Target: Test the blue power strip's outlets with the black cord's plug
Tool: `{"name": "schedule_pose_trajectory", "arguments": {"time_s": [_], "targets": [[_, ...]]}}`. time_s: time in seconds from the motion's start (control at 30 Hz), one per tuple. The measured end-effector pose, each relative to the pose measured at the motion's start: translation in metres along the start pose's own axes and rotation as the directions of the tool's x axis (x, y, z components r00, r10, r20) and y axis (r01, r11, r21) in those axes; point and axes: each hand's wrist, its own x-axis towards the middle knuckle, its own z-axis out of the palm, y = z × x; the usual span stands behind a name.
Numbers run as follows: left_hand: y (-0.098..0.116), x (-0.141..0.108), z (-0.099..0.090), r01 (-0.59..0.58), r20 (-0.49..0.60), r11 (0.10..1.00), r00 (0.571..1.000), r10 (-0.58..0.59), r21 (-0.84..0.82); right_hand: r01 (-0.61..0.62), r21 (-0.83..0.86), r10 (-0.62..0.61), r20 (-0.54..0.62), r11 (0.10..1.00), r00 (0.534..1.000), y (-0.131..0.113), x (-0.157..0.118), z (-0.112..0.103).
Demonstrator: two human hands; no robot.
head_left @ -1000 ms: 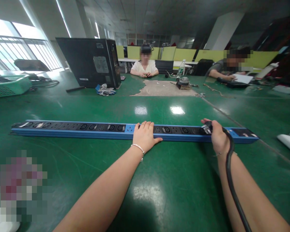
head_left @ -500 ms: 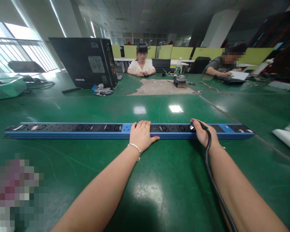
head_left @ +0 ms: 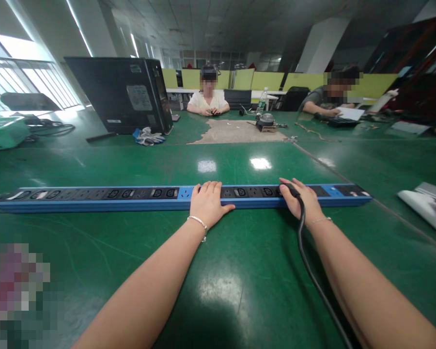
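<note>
A long blue and black power strip (head_left: pixel 94 206) lies across the green table. My left hand (head_left: pixel 208 201) is laid over its middle, fingers across the top and thumb along the near side, closed on the strip. Further right, my right hand (head_left: pixel 303 198) grips a black power plug (head_left: pixel 288 190) between thumb and fingers, over the strip's sockets. The plug's front end is against or just above a socket; its pins are hidden, so I cannot tell how deep it sits. A thick black cord (head_left: pixel 307 261) runs from the plug down beside my right forearm.
A black computer case (head_left: pixel 112 97) stands at the back left, with gloves (head_left: pixel 148 136) before it and a green basket (head_left: pixel 7 133) further left. A white device (head_left: pixel 427 208) lies at the right. Two people sit across the table, near a bottle (head_left: pixel 262 101).
My right hand has tipped the plug down onto the strip, and its metal pins, visible before, are out of sight. The view has shifted slightly right. My left hand stays on the strip.
</note>
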Motion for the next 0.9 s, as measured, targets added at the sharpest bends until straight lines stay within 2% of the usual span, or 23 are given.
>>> {"name": "schedule_pose_trajectory", "arguments": {"time_s": [0.1,0.23,0.4,0.57,0.8,0.9], "targets": [[0.000,0.000,0.000,-0.015,-0.008,1.000,1.000,0.015,0.001,0.019,-0.024,-0.020,-0.025,1.000,0.999,-0.007,-0.004,0.000],[0.000,-0.001,0.001,-0.012,-0.018,1.000,1.000,0.012,0.005,-0.029,-0.049,0.026,-0.073,0.998,0.997,-0.014,-0.007,0.000],[0.000,-0.001,0.001,0.003,-0.005,1.000,1.000,-0.003,0.009,0.020,-0.055,-0.022,-0.036,0.998,0.999,-0.010,-0.009,-0.002],[0.000,0.000,0.000,-0.008,-0.013,1.000,1.000,0.008,0.000,-0.015,-0.057,0.010,-0.087,0.998,0.996,-0.011,-0.010,0.001],[-0.002,0.000,0.001,-0.020,-0.022,1.000,1.000,0.020,-0.005,0.008,0.125,0.012,-0.160,0.992,0.987,-0.011,-0.010,0.008],[-0.002,0.000,0.001,-0.022,-0.030,1.000,0.999,0.022,0.005,0.016,0.223,0.030,-0.202,0.975,0.979,-0.016,-0.007,0.003]]}}
